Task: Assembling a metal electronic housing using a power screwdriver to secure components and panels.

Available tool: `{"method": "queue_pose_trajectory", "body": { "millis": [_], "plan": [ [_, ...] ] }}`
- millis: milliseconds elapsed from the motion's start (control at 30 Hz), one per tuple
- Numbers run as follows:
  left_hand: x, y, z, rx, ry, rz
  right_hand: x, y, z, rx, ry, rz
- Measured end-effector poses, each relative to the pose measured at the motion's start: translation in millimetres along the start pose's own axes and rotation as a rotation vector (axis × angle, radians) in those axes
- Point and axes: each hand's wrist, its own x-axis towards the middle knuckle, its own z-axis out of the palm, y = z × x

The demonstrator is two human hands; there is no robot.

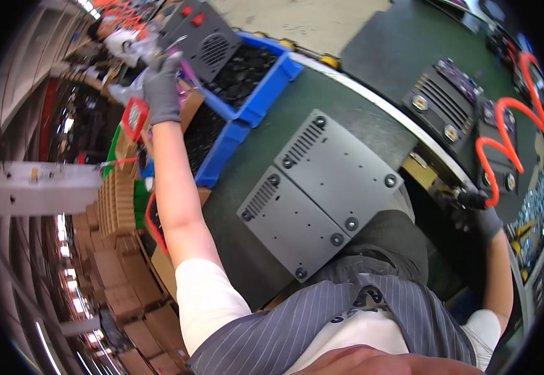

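We are closing our grey-gloved left hand [161, 87] on a small pale part [173, 57] far left, over the blue plastic bins [266, 87]. Our gloved right hand [481, 212] is gripping a tool handle [456, 197] on an orange coiled hose [503, 147], nearer the flat grey metal casing [322, 190], lying diagonally between both hands.

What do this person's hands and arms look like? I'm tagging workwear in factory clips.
Both hands wear dark grey knit gloves ending at the wrist: the left hand and the right hand. The forearms are bare. Short white sleeves cover the upper arms, under a grey pinstriped apron.
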Motion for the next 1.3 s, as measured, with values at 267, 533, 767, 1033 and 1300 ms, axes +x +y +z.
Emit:
{"method": "queue_pose_trajectory", "body": {
  "millis": [267, 533, 767, 1033, 1300],
  "plan": [
    [-86.5, 44.0, 265.6, 0.082, -0.629, 0.009, -7.2, -3.1, 1.7, -0.083, 0.024, -0.116],
    [-38.7, 57.7, 203.7, 0.905, -0.16, 0.832, 2.4, 16.0, -3.4, -0.019, -0.024, -0.032],
    [67.7, 45.7, 36.7, 1.535, 0.182, 0.696, 1.1, 10.2, -4.4, -0.019, -0.008, -0.07],
    [82.8, 31.2, 32.6, 1.45, -0.268, 0.276, -9.1, -6.4, -1.4, -0.083, -0.041, -0.087],
    [55.6, 132.4, 79.0, 1.263, -0.106, 0.833, -10.1, -1.4, -7.0, -0.064, -0.059, -0.102]
  ]
}}
